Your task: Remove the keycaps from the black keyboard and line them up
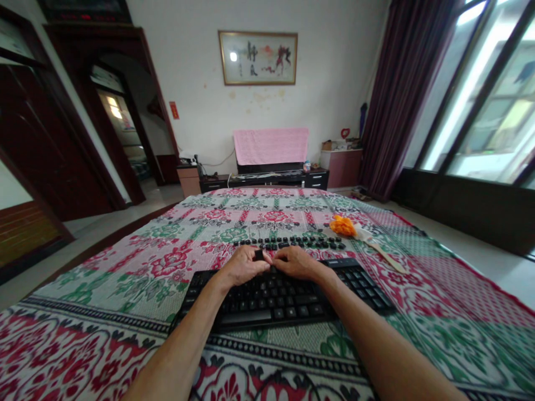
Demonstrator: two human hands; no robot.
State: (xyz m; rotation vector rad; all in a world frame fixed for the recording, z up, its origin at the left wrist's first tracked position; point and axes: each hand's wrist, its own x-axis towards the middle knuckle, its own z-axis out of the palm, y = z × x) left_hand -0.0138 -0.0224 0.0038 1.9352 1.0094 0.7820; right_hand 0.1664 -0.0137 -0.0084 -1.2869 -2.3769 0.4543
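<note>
A black keyboard (267, 303) lies in front of me on the patterned cloth. Over its far rows, my left hand (246, 265) is closed, with a small black keycap (259, 254) showing between thumb and forefinger. Close beside it, my right hand (297, 263) has its fingers bent and pressed together at the keyboard's far edge. Whatever those fingertips grip is hidden. Just beyond both hands, several loose black keycaps (311, 243) are set out in rows on the cloth.
To the right of the loose keycaps lie an orange fluffy thing (343, 226) and a brush-like tool with a pale wooden handle (387, 258). The flowered cloth (167, 262) covers the table. A pink towel (271, 146) drapes a screen by the far wall.
</note>
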